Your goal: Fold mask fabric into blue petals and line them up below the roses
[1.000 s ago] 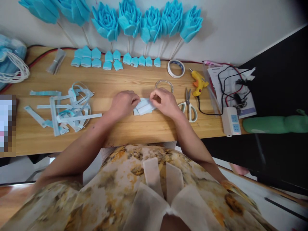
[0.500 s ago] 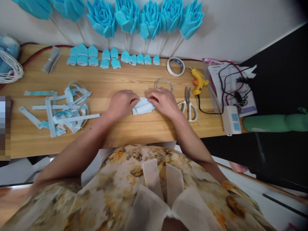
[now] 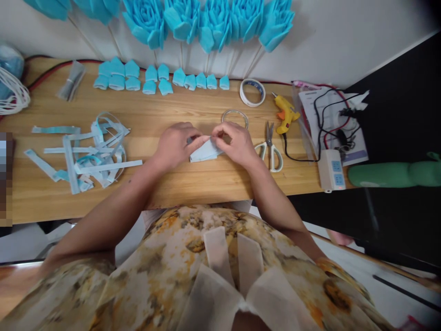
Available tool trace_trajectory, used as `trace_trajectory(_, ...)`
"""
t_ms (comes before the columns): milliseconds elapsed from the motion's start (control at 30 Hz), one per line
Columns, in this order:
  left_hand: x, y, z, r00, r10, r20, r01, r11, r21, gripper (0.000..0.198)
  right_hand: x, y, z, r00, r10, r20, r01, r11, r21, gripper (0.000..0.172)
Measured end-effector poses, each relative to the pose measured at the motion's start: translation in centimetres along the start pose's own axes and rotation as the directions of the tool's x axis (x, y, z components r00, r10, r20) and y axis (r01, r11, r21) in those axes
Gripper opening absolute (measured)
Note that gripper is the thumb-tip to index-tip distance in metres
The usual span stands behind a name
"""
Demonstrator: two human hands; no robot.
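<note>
A small piece of pale blue fabric (image 3: pixel 206 151), folded over itself, lies at the middle of the table between my hands. My left hand (image 3: pixel 177 143) pinches its upper left edge, thumb stretched along the fold. At its upper right corner my right hand (image 3: pixel 234 141) grips the fabric between thumb and fingers. Just behind my right hand lies a thin tape ring (image 3: pixel 235 111). Scissors (image 3: pixel 269 147) with white handles rest to the right of that hand, blades pointing away from me.
Pale blue strips (image 3: pixel 99 151) lie tangled at left. Behind stand folded blue pieces (image 3: pixel 117 76) in rows, with blue fabric flowers (image 3: pixel 215 25) on sticks above. A tape roll (image 3: pixel 252 93), yellow glue gun (image 3: pixel 285 114), power strip (image 3: pixel 331 170) and green bottle (image 3: pixel 389 174) are at right.
The fabric's upper part has been folded over, so a slanted edge shows where layered folds lay. Both hands stay near the same spot, and the view has shifted slightly.
</note>
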State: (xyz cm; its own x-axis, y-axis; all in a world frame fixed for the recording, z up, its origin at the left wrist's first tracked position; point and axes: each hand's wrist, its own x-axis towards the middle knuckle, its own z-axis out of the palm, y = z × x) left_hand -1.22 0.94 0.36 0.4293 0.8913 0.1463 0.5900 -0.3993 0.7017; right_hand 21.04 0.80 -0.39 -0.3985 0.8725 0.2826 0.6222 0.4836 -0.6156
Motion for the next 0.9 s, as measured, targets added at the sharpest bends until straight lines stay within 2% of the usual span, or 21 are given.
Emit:
trace_trajectory(100,0.0,0.2,-0.1,1.000,-0.007,-0.005,0.007,0.994,-0.112,0.035,-0.1,-0.1,0.1,0.998,0.014,-0.064,-0.010,0.998,0.069,0.010)
trace_trajectory(233,-0.2,0.1,0.2,0.988,-0.155,0.002,0.150,0.958,-0.245,0.032,-0.2,-0.4,0.1,0.990,0.051,-0.130,-0.031,0.988,0.150,0.016)
trace_trajectory(367,-0.1,-0.6,0.5,0.968,-0.251,-0.020,0.229,0.910,-0.346,0.029,-0.3,-0.7,-0.1,0.988,0.097,-0.123,-0.075,0.982,0.176,0.024)
trace_trajectory(500,0.2,-1.1,0.3,0.950,-0.309,-0.037,0.263,0.861,-0.435,0.028,-0.5,-0.9,-0.3,0.992,0.084,-0.093,-0.061,0.972,0.228,0.030)
trace_trajectory(633,0.3,-1.2,0.4,0.940,-0.338,-0.039,0.279,0.832,-0.480,0.028,-0.5,-0.8,-0.2,0.999,0.022,-0.045,-0.012,0.978,0.206,0.029)
trace_trajectory(767,0.2,-1.2,0.8,0.941,-0.333,-0.067,0.264,0.841,-0.473,0.027,-0.4,-0.4,0.2,0.997,-0.071,-0.031,0.075,0.982,0.171,0.019)
trace_trajectory(900,0.1,-0.7,0.9,0.946,-0.318,-0.054,0.254,0.837,-0.485,0.028,-0.2,-0.2,0.4,1.000,-0.017,-0.025,0.022,0.983,0.181,0.020)
